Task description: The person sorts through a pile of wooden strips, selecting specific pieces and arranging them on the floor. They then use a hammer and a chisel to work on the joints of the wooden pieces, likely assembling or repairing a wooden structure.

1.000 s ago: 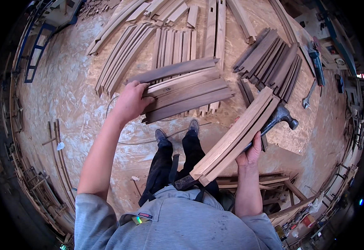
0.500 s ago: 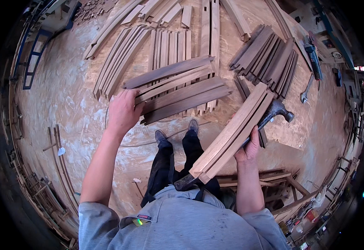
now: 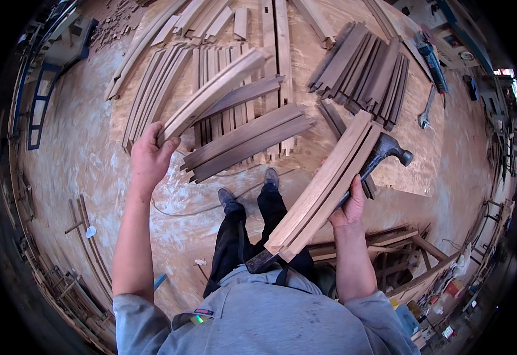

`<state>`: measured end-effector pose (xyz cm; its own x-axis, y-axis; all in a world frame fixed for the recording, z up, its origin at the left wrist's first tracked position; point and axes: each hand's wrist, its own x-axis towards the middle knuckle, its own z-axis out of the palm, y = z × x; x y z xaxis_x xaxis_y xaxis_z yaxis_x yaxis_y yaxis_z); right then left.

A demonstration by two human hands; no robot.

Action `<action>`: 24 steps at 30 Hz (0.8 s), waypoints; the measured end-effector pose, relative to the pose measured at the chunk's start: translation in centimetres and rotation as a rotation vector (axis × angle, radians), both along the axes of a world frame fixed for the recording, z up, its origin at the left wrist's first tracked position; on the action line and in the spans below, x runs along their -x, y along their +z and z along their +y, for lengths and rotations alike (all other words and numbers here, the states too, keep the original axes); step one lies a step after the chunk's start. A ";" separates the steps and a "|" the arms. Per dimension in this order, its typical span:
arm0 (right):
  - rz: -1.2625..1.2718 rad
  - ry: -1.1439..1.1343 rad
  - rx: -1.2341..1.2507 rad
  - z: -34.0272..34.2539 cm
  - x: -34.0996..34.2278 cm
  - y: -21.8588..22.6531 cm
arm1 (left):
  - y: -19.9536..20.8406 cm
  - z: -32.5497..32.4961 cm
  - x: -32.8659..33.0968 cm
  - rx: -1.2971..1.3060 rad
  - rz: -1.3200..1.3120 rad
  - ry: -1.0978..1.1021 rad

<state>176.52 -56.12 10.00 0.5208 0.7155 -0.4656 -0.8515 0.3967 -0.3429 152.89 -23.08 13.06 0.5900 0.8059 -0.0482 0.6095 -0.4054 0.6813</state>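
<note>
Wood is stiff and light. My left hand (image 3: pixel 149 157) grips one curved stick (image 3: pixel 214 94) by its near end, lifted over the pile (image 3: pixel 246 142). My right hand (image 3: pixel 348 204) hugs two sticks (image 3: pixel 323 186) and a hammer (image 3: pixel 383 155) near the middle.

curved slat (image 3: pixel 211 97): pale bare wood, matt | slat bundle (image 3: pixel 323 186): smooth sanded wood | hammer (image 3: pixel 389 151): dark dull metal head | floor (image 3: pixel 81 160): dusty, rough
</note>
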 end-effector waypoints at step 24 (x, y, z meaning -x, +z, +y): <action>-0.102 -0.435 0.127 -11.2 -0.8 2.6 | -3.1 7.5 -9.8 0.318 0.120 -0.235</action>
